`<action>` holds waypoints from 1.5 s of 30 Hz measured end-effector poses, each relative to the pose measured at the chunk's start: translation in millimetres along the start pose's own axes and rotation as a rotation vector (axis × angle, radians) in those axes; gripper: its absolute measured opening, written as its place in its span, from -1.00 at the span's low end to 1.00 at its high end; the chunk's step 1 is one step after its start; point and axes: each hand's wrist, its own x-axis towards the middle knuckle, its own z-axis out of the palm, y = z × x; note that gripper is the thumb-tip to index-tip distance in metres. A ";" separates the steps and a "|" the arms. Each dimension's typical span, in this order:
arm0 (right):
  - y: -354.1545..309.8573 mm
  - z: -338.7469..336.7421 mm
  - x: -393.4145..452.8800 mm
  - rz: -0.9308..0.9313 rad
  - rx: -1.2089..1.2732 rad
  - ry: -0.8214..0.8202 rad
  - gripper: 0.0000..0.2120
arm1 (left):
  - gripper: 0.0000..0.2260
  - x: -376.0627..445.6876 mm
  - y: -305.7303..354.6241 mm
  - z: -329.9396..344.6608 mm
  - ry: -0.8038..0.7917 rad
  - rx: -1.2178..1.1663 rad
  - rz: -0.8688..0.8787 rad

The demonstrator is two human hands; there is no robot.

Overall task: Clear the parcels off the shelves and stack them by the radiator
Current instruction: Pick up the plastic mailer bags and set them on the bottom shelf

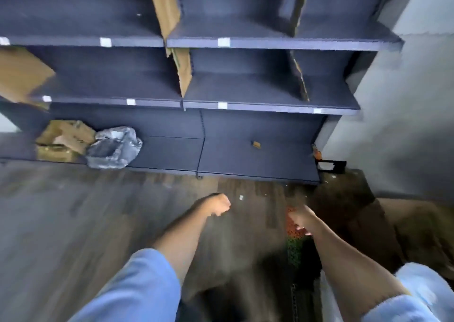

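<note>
Two parcels remain at the bottom shelf's left end, a cardboard box [64, 139] and a grey plastic bag [113, 147], so the fetching step continues: the loosely fisted, empty left hand [220, 204] and blurred right hand [300, 216], whose state is unclear, must reach down-left.

Dark blue shelving [245, 44] with cardboard dividers [183, 73] fills the upper frame, a grey wall [405, 115] stands at right, and wood-look flooring [86, 211] spreads across the lower left.

I stand in a stockroom or parcel depot: dark metal shelving [245, 44] with white label tags [223, 42] and cardboard dividers [164, 4] fills the upper frame.
</note>
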 end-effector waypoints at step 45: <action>-732.3 766.0 302.0 -0.397 -1.004 -0.487 -0.67 | -0.70 251.7 -824.1 -437.3 0.235 -0.959 -0.540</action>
